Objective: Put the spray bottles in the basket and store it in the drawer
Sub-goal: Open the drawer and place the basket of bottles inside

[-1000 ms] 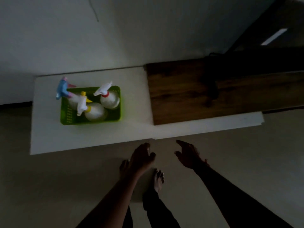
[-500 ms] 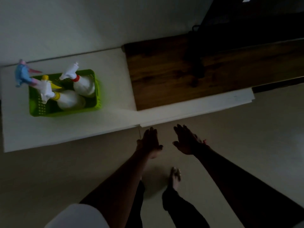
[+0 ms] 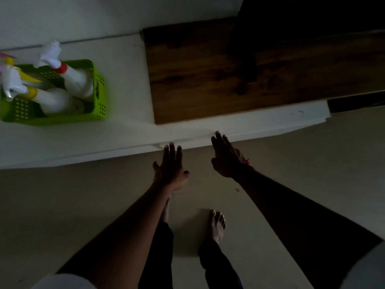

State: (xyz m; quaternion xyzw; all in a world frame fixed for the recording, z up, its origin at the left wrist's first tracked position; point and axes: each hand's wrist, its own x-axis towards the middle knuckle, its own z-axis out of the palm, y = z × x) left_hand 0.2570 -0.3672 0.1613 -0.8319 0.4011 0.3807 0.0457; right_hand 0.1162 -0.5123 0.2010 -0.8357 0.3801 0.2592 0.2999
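Green basket sits on the white table at about 9 o'clock from the hands, well apart from them. Spray bottles already lie inside it, leaning with nozzles toward the far left, so the loading step looks done. At least two white bottles are clear; a third is cut off by the frame edge.

Left hand and right hand both empty, fingers spread and extended, palms roughly facing each other, a gap between them. Fingertips reach the table's front edge at 12 o'clock; whether they touch it I cannot tell in this dim light.

Likely reason for the posture: the drawer front sits under that edge, and both hands are set to pull it out before the basket goes in. No drawer visible as open.

Dark wood board lies on the table at 1 o'clock, clear of the basket.
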